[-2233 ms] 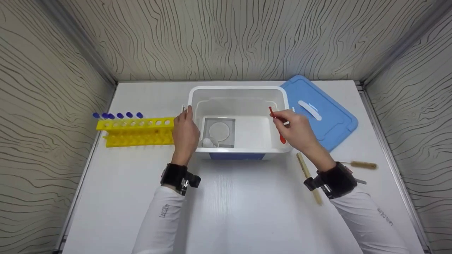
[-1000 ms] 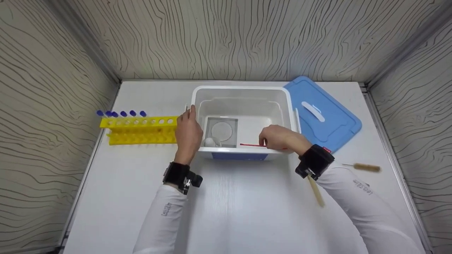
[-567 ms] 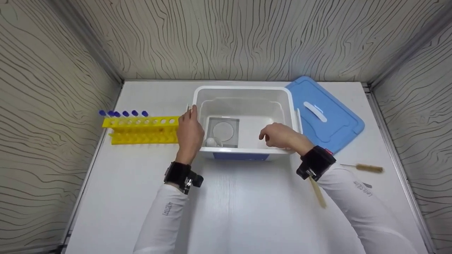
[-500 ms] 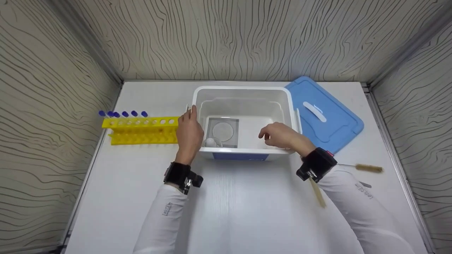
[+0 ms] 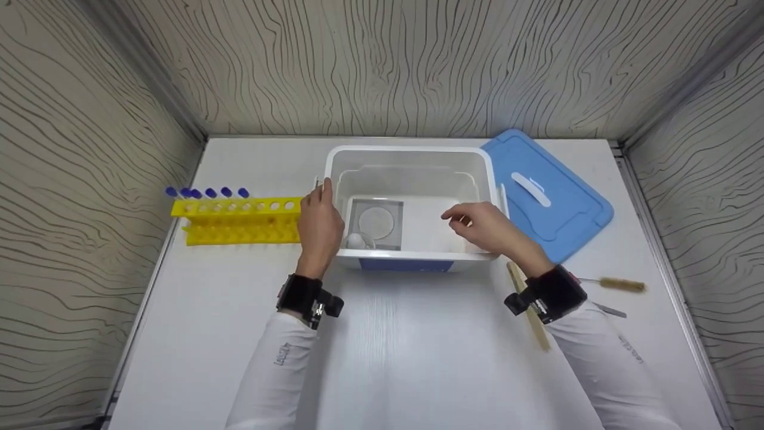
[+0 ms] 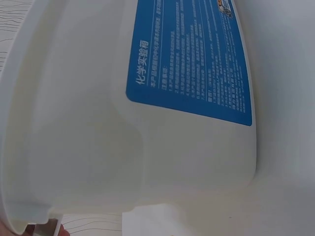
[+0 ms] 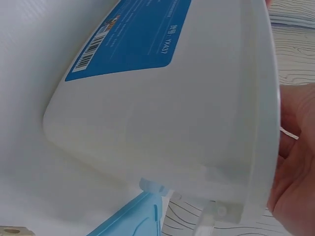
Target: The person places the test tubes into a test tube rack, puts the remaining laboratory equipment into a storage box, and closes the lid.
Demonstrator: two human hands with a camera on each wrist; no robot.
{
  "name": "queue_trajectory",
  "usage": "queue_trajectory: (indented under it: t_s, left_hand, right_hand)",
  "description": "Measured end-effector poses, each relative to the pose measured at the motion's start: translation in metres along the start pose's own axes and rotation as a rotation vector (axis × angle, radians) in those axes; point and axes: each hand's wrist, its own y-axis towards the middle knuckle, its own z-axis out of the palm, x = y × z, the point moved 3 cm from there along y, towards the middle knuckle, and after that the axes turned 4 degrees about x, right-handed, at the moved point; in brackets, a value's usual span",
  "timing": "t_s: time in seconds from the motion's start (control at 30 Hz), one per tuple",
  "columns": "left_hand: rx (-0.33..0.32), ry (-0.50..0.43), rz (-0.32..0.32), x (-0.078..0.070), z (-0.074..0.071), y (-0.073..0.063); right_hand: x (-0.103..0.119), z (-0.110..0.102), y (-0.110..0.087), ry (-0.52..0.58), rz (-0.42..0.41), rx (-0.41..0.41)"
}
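Observation:
My left hand (image 5: pixel 321 228) grips the left rim and side handle of a white plastic box (image 5: pixel 412 255); in the left wrist view, fingertips (image 6: pixel 63 232) show by the handle. Over the right part of the box's inside hovers my right hand (image 5: pixel 483 227), its fingers loosely bent with nothing between them. In the right wrist view that hand (image 7: pixel 298 162) appears beyond the box's rim. A grey wire gauze (image 5: pixel 391 239) with a pale disc lies on the box floor at left, with a small white round object (image 5: pixel 356 240) at its near corner. The near inside of the box is hidden by its front wall.
A yellow test tube rack (image 5: pixel 239 206) with several blue-capped tubes stands left of the box. The blue lid (image 5: pixel 555 197) lies at right. Nearer are a wooden test tube clamp (image 5: pixel 537 328), a test tube brush (image 5: pixel 622 284) and a grey metal strip (image 5: pixel 612 310).
My right hand lowered a red spoon-like stick into the box beside the front wall and let it go; the stick is out of sight. That hand has since risen slightly rightward. My left hand stays put.

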Motion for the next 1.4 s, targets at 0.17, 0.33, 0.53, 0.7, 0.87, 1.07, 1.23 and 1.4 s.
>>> queue_trajectory:
  t_s: [0.17,0.33,0.53,0.7,0.87,1.07,1.23,1.4]
  left_hand:
    - [0.010,0.000,0.001,0.000,0.000,0.001]
    - [0.030,-0.001,-0.025,0.001,0.000,0.001]
    - [0.050,-0.001,-0.039,0.001,-0.002,0.000]
    - [0.052,-0.015,-0.034,0.000,-0.002,0.000]
    - [0.054,-0.023,-0.042,-0.001,-0.001,0.001]
    - [0.064,-0.020,-0.049,0.000,0.000,0.001]
    - [0.059,-0.015,-0.043,-0.001,0.000,0.001]
    - [0.050,-0.006,-0.035,0.001,0.000,0.000]
  right_hand:
    - [-0.001,-0.014,-0.016,0.094,-0.002,-0.152]
    - [-0.008,-0.031,-0.032,0.163,0.035,-0.315]
    - [-0.024,-0.044,-0.053,0.183,0.072,-0.456]
    - [-0.042,-0.042,-0.072,0.189,0.093,-0.528]
    - [-0.068,-0.029,-0.086,0.168,0.150,-0.524]
    - [-0.100,-0.005,-0.099,0.128,0.227,-0.470]
    - [-0.116,0.011,-0.107,0.096,0.287,-0.425]
    - [-0.127,0.025,-0.113,0.055,0.345,-0.352]
